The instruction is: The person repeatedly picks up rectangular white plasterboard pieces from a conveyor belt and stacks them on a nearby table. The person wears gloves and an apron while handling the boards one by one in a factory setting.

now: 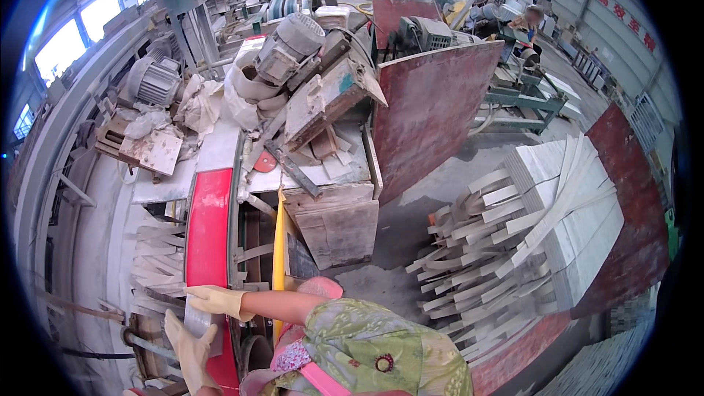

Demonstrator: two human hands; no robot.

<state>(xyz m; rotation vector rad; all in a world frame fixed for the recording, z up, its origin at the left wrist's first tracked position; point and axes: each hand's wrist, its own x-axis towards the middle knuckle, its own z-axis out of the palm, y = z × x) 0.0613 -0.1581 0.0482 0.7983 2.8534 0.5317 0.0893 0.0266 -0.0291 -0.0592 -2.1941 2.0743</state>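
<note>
A pale grey slab piece [199, 320] lies on the bright red belt or board [209, 231] at the lower left. My right hand [215, 301], in a cream rubber glove, reaches in from the right and lies across the far end of this piece, fingers stretched to the left. Beside the piece's near left edge is my left hand [192, 352], also gloved, its thumb apart from straight fingers. Whether the left fingers touch the piece I cannot tell. My right sleeve [345, 323] is green and patterned, with pink cloth at the lower middle.
Pale strips [158, 257] lie left of the red surface. A yellow upright bar [279, 257] stands to its right. Dusty motors [292, 38] sit on the machine ahead. A reddish-brown panel [436, 110] leans beyond it. At right, bundled strips [488, 246] lie near stacked slabs [587, 213]. Someone works far off.
</note>
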